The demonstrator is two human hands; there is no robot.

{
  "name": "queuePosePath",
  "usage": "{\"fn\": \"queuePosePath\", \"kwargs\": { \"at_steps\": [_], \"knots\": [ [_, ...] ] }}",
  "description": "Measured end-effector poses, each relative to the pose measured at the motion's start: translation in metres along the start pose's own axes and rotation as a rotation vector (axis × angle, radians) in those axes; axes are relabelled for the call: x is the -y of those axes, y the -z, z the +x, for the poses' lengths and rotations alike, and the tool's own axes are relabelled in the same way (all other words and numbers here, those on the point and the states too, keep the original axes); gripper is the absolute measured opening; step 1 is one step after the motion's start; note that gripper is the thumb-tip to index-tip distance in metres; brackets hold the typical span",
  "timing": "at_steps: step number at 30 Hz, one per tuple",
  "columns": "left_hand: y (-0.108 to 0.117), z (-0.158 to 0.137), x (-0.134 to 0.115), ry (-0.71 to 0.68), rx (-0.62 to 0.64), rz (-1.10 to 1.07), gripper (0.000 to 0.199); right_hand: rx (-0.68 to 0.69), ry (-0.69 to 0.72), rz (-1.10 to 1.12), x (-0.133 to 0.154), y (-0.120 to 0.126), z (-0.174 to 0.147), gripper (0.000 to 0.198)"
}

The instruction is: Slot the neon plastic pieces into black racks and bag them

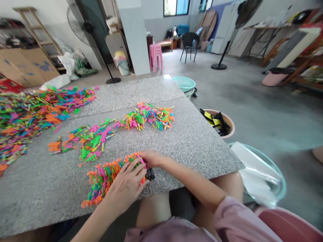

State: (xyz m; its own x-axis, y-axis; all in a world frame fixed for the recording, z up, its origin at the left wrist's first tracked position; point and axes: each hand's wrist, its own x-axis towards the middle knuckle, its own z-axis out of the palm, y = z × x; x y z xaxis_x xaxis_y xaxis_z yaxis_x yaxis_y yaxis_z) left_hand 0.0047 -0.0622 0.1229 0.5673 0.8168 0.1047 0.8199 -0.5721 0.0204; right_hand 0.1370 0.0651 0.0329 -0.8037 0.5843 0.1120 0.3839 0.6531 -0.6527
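A packed row of small bright plastic toys [111,174], orange, pink, green and blue, lies near the table's front edge. From the row's right end sticks out a black openwork plastic holder [149,174]; the rest of it is covered. My left hand [128,178] lies over the right part of the row, fingers stretched out and touching the toys. At the far right corner of the row, my right hand [151,159] has its fingers curled in at a pink plastic toy. Its fingertips are partly hidden. Beyond lies a loose pile of similar toys [148,116].
On the speckled stone table [196,148], a large heap of toys [37,114] spreads at left. Right of the table stand a basin with black and yellow pieces [219,122], a tub with clear plastic bags [257,171] and a pink basin [290,222].
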Motion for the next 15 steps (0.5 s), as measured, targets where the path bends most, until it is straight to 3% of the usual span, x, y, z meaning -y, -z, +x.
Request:
{"fn": "queuePosePath", "kwargs": {
  "at_steps": [2,5,6,8,10,12,15],
  "knots": [
    [-0.001,0.000,0.001,-0.013,-0.020,-0.020,0.023,-0.108,-0.074,-0.097,-0.016,0.021,0.002,0.032],
    [-0.002,-0.001,0.002,-0.017,-0.060,-0.032,0.023,-0.419,-0.438,-0.350,-0.045,0.065,0.001,0.029],
    [-0.002,-0.002,0.003,-0.014,-0.071,-0.033,0.023,-0.457,-0.539,-0.432,-0.053,0.078,0.000,0.029],
    [-0.003,-0.003,0.003,-0.011,-0.084,-0.037,0.022,-0.409,-0.610,-0.551,-0.066,0.097,-0.006,0.027],
    [-0.003,-0.003,0.002,-0.018,-0.084,-0.045,0.022,-0.349,-0.576,-0.600,-0.070,0.104,-0.016,0.024],
    [-0.002,-0.004,0.001,-0.021,-0.074,-0.053,0.023,-0.377,-0.594,-0.581,-0.067,0.098,-0.031,0.026],
    [0.002,-0.003,-0.003,-0.017,-0.049,-0.059,0.023,-0.430,-0.683,-0.347,-0.053,0.073,-0.063,0.024]
  ]
}}
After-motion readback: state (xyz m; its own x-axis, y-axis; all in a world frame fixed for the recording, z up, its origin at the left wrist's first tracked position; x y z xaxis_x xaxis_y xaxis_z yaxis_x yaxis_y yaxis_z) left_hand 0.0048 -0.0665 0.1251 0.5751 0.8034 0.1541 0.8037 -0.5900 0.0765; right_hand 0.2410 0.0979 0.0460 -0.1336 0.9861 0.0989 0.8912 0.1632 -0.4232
